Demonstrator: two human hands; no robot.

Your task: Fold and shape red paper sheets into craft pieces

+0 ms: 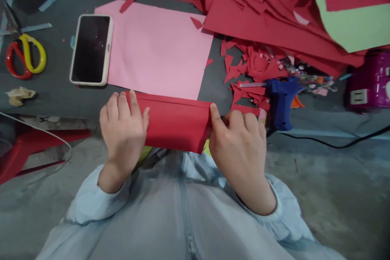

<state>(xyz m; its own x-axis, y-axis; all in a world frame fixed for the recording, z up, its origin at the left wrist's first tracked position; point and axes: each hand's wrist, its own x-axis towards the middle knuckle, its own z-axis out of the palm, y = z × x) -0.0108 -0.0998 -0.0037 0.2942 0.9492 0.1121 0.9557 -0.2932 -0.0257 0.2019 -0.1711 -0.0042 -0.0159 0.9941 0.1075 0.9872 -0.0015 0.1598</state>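
A folded red paper sheet point(176, 122) hangs over the near edge of the dark table point(61, 97), held by both ends. My left hand point(123, 128) grips its left end with curled fingers and the thumb on top. Fingers closed, my right hand point(239, 140) pinches the right end, the thumb pressing the fold. Just beyond the red sheet a pink paper sheet point(158, 48) lies flat on the table.
A phone point(91, 48) lies face up left of the pink sheet. Red and yellow scissors point(24, 55) sit at the far left. A blue glue gun point(282, 97) lies right, amid red scraps point(252, 65). Stacked red paper point(274, 12) and a purple device point(370, 81) fill the right.
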